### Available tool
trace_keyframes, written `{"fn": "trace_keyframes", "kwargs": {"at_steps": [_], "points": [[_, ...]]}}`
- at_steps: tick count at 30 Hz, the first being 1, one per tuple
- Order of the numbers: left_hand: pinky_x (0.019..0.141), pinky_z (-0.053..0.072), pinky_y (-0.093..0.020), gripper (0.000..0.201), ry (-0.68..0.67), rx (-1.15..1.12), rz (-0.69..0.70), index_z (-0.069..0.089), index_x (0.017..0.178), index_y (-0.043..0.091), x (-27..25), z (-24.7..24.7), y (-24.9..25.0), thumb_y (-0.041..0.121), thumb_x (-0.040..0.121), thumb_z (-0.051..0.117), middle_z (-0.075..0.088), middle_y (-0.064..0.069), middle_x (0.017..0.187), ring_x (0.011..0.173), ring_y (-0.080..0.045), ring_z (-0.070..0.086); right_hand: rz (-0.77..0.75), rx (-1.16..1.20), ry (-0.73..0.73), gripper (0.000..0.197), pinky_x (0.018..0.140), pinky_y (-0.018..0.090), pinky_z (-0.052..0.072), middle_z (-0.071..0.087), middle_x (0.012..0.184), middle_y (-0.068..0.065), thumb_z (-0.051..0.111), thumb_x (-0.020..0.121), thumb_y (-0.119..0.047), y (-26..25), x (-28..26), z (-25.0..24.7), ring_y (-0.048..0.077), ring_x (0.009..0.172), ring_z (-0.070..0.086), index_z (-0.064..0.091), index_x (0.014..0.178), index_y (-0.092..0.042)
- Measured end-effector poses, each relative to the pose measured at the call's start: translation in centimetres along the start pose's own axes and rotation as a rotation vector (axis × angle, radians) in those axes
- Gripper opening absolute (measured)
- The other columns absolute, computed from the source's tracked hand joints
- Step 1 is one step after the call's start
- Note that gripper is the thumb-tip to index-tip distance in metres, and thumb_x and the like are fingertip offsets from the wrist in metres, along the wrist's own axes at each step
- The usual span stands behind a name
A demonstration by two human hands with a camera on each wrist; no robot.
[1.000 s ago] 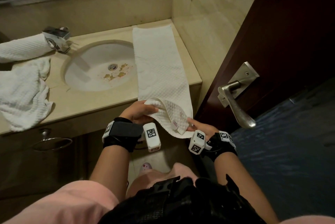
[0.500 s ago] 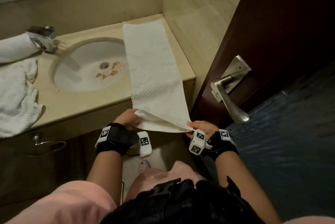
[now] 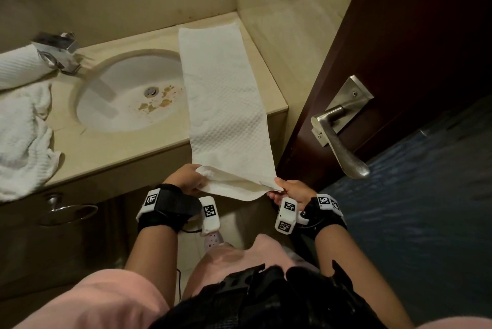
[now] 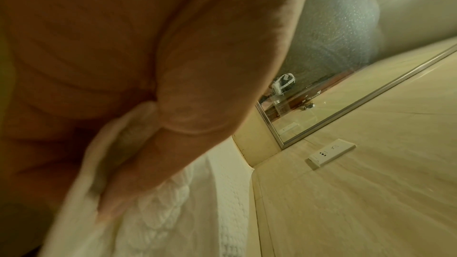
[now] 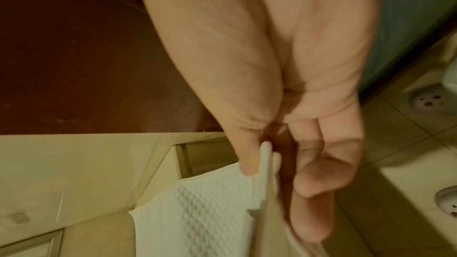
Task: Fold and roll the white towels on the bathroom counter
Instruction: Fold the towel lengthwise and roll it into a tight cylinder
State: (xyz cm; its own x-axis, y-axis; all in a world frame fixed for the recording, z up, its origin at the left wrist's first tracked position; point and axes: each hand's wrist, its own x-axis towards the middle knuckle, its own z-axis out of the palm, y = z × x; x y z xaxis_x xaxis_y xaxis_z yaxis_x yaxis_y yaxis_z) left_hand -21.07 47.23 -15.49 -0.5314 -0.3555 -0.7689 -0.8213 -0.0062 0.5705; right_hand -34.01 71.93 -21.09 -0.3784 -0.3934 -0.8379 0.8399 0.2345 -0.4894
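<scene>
Your left hand (image 3: 186, 178) pinches the near left corner of the long folded towel (image 3: 223, 100), and your right hand (image 3: 291, 190) pinches its near right corner, thumb on top. The towel lies lengthwise on the surface (image 3: 111, 147) right of the sink (image 3: 125, 97), its near end hanging off the front edge between your hands.

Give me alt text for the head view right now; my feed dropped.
Both hands pinch the near end of a long folded white towel hanging off the front edge of a beige bathroom counter: the left hand at its left corner, the right hand at its right. A stained sink lies left of it, with a rolled towel and a crumpled towel at far left.
</scene>
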Motion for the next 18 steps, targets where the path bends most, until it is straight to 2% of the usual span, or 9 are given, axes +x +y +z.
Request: {"fn": "trace_keyframes", "kwargs": {"at_steps": [3, 8, 11, 14, 18], "points": [[0.092, 0.051, -0.051, 0.032, 0.013, 0.043, -0.006, 0.065, 0.103, 0.004, -0.62, 0.46, 0.29, -0.014, 0.080, 0.052, 0.065, -0.022, 0.104, 0.101, -0.038, 0.061, -0.011, -0.019, -0.004, 0.028, 0.040, 0.013, 0.046, 0.059, 0.077, 0.020, 0.042, 0.102, -0.017, 0.06, -0.13, 0.20, 0.007, 0.039, 0.058, 0.055, 0.092, 0.006], [0.092, 0.050, -0.054, 0.028, 0.027, 0.072, -0.004, 0.067, 0.091, 0.011, 0.31, 0.10, -0.24, -0.010, 0.077, 0.056, 0.067, -0.021, 0.105, 0.102, -0.037, 0.062, -0.023, -0.004, 0.018, 0.022, 0.040, 0.014, 0.047, 0.059, 0.076, 0.018, 0.046, 0.100, -0.013, -0.10, -0.15, 0.15, 0.008, 0.041, 0.059, 0.054, 0.091, 0.006], [0.092, 0.051, -0.052, 0.028, 0.029, 0.079, 0.005, 0.067, 0.092, 0.012, 0.13, 0.15, -0.07, -0.010, 0.077, 0.055, 0.067, -0.020, 0.106, 0.101, -0.036, 0.062, -0.029, -0.018, 0.051, 0.019, 0.038, 0.014, 0.045, 0.058, 0.074, 0.016, 0.050, 0.099, -0.013, -0.11, -0.03, 0.09, 0.006, 0.038, 0.056, 0.054, 0.094, 0.005], [0.090, 0.053, -0.046, 0.028, 0.038, 0.103, 0.010, 0.065, 0.095, 0.009, -0.28, 0.37, 0.25, -0.011, 0.079, 0.054, 0.067, -0.018, 0.104, 0.099, -0.035, 0.062, -0.047, -0.025, 0.094, 0.022, 0.036, 0.012, 0.040, 0.055, 0.070, 0.014, 0.050, 0.099, -0.015, 0.15, 0.10, 0.23, 0.004, 0.034, 0.051, 0.055, 0.087, 0.004], [0.089, 0.054, -0.047, 0.027, 0.038, 0.123, 0.011, 0.066, 0.099, 0.005, -0.13, 0.30, 0.19, -0.009, 0.080, 0.055, 0.066, -0.022, 0.105, 0.101, -0.037, 0.063, -0.041, -0.102, 0.177, 0.027, 0.035, 0.013, 0.037, 0.055, 0.065, 0.010, 0.056, 0.096, -0.019, 0.62, 0.34, 0.34, 0.005, 0.038, 0.043, 0.058, 0.079, 0.001]]}}
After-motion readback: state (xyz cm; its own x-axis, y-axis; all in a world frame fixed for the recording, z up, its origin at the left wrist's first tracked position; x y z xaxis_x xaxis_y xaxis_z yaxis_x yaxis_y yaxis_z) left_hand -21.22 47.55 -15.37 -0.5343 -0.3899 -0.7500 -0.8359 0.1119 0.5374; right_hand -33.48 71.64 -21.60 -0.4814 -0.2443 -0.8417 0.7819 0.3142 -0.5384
